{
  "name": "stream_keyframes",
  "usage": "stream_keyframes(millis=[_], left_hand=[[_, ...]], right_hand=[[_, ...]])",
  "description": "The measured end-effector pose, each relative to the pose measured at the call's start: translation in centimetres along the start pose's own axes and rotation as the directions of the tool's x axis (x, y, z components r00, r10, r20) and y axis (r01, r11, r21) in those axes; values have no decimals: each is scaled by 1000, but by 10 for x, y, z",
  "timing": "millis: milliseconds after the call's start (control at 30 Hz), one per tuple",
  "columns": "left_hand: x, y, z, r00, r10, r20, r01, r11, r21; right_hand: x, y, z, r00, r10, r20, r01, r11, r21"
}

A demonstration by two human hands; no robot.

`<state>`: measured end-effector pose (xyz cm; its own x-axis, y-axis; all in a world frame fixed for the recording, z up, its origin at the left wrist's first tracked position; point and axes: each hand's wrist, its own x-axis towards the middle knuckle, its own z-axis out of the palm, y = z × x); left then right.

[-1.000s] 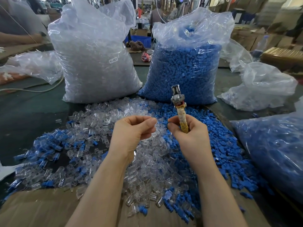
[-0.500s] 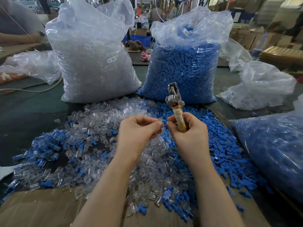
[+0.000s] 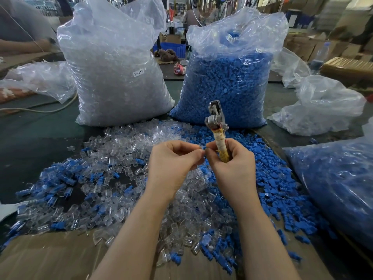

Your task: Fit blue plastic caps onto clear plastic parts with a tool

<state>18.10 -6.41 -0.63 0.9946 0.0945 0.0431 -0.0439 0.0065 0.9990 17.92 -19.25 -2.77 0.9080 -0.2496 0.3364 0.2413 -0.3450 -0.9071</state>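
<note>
The right hand grips a tool by its tape-wrapped handle, the fingers curled round it so that the metal head stands up and tilts slightly away, above the knuckles. The left hand is raised just beside it, thumb and forefinger pinched together at the point where the two hands meet. A speck of blue shows between the fingertips there, probably a blue cap, but it is too small and too hidden to tell whether a clear part is held with it.

Both hands hover over a heap spread on the worktop: loose clear parts lie mostly in the middle and to the left, loose blue caps to the right, and pieces showing both clear and blue are scattered at the left edge of the heap. A sheet of brown cardboard lies under the near side of the pile.

Behind the heap stand two tall plastic sacks, upright and side by side: the sack of clear parts on the left, bearing a small white label, and the sack of blue caps on the right. Another bag of blue pieces lies at the right edge, and crumpled clear bags rest further back on the right.
</note>
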Motion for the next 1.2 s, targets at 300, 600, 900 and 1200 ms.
stream_keyframes(millis=[300,600,900,1200], left_hand=[[0,-5,0,996,60,-66,-54,994,90],[4,-10,0,989,92,-115,-74,986,149],[9,-9,-5,995,51,-86,-64,986,-155],[11,-10,-12,989,105,-100,-120,979,-162]], right_hand=[[1,0,-4,993,24,114,-30,998,58],[2,-4,-4,978,92,189,-126,976,175],[6,8,-24,846,198,495,-179,980,-87],[4,6,-24,794,218,567,-156,975,-156]])
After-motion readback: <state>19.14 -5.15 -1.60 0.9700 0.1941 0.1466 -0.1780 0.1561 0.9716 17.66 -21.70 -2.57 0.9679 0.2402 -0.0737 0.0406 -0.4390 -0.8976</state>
